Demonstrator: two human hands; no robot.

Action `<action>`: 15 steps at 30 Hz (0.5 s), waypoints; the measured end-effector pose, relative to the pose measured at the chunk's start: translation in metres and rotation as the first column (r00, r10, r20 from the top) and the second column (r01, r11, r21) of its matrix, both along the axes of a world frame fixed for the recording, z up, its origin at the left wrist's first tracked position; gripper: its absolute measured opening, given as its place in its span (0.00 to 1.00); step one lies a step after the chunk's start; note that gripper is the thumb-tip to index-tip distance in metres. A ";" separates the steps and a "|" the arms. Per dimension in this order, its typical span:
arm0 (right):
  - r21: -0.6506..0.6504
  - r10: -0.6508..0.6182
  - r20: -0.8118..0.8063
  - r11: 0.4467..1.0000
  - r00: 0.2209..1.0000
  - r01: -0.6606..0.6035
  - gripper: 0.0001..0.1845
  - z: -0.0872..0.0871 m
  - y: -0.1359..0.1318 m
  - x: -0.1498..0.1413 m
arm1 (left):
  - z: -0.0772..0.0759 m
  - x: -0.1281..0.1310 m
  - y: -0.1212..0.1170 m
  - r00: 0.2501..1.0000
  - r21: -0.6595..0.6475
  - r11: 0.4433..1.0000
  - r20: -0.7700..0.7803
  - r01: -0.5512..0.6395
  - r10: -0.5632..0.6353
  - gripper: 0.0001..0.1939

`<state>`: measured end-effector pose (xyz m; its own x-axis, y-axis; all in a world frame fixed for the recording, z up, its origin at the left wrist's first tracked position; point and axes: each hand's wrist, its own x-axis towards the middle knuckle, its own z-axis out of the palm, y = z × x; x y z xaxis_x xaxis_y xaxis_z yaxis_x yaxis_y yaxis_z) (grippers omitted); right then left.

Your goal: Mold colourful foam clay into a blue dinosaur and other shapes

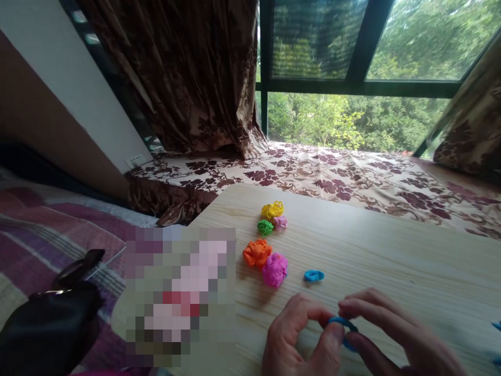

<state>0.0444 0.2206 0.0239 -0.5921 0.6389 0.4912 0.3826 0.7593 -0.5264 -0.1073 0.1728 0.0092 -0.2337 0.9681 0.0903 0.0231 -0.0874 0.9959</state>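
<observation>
Near the table's front edge, my left hand (299, 339) pinches a small blue loop (341, 320), which looks like a hair tie, between thumb and forefinger. My right hand (395, 331) meets its other side with the fingertips, and part of the loop is hidden there. A second blue loop (313, 275) lies flat on the table just beyond my hands. To its left rest a bright pink bunch (275, 270) and an orange bunch (257, 253), touching each other. Farther back sit a yellow bunch (273, 209), a green one (265, 227) and a pale pink one (281, 223).
The light wooden table (352, 230) reaches a window seat with a floral cover (297, 167). A blurred-out patch (183, 292) covers the table's left side. A black bag (50, 324) lies on the striped bedding (58, 219). Something blue (497, 326) shows at the right edge.
</observation>
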 end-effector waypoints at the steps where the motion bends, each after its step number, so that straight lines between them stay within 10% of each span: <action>1: -0.007 0.028 -0.009 1.000 1.000 -0.028 0.18 0.000 0.000 0.000 | 0.000 0.001 -0.001 1.000 -0.008 1.000 -0.003 -0.001 0.001 0.04; 15: -0.081 -0.009 -0.037 0.997 0.999 0.006 0.15 -0.002 -0.002 0.005 | 0.002 0.003 -0.003 1.000 -0.057 0.998 0.005 0.002 -0.002 0.05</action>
<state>0.0491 0.2182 0.0218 -0.5695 0.6818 0.4591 0.3671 0.7107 -0.6002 -0.1041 0.1696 0.0110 -0.2321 0.9721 0.0342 0.0180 -0.0308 0.9994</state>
